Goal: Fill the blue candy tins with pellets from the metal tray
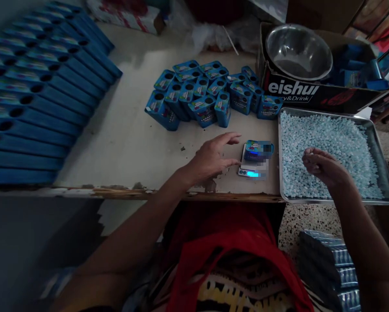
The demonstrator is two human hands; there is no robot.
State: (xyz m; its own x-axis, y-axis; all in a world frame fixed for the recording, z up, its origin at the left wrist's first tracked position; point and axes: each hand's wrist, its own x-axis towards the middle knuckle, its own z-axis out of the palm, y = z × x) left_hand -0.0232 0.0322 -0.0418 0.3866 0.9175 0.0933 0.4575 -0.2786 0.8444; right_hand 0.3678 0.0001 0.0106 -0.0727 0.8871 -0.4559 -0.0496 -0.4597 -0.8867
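Observation:
My left hand (214, 154) is open, thumb and fingers apart, just left of a small digital scale (256, 166) with a lit blue display. On the scale rests a small blue candy box (252, 149); its right part is pixelated. My right hand (324, 166) hovers over a metal tray (282, 190) of pale blue and white candies (340, 130). Its fingers are curled together, and whatever is between them is hidden. Behind the scale stand several printed blue candy boxes (202, 110) in a loose group.
Rows of blue boxes with round dark holes (48, 125) fill the table's left side. At the back right, a carton (311, 93) holds a steel bowl (298, 52) and blue boxes. The worn table edge (142, 193) runs before me. Wrapped packs (340, 268) stand on the floor.

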